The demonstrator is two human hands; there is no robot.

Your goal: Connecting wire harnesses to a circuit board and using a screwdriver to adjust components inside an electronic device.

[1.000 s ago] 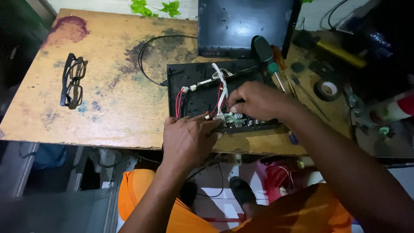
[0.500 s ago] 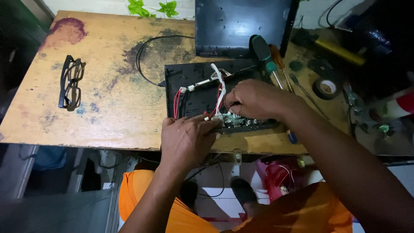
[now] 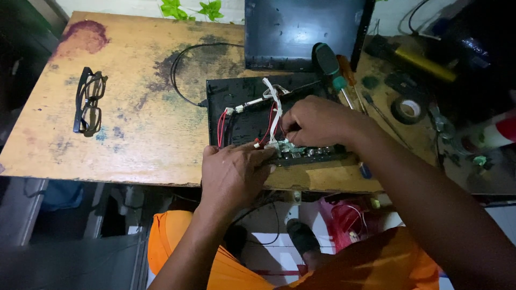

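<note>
Here the stained wooden table [image 3: 134,123] filled most of the view, its near edge running across the frame above the person's orange-clad lap. A dark flat panel [image 3: 303,32], the next largest item, lay at the far edge of the table, just behind the work. In front of it sat the opened black device chassis [image 3: 242,107], lying flat near the table's front edge, with a thin black cable [image 3: 177,80] curving out from its left side across the tabletop. The right hand [image 3: 317,121] rested over the chassis, its fingers curled inward around something small among the wiring; what it gripped could not be made out. The left hand [image 3: 234,172] lay at the near edge of the chassis, fingers loosely bent and pressing against the green circuit board [image 3: 293,150], with no distinct object visibly enclosed. A bundle of red and white wires [image 3: 271,115] ran from the upper interior down to the board, between the two hands. A pair of black-framed glasses [image 3: 88,102] lay folded well apart at the left of the table. To the right, a green-handled screwdriver [image 3: 330,67] lay just beside the chassis, and a roll of dark tape [image 3: 408,110] lay beyond it, near the table's cluttered right side.
</note>
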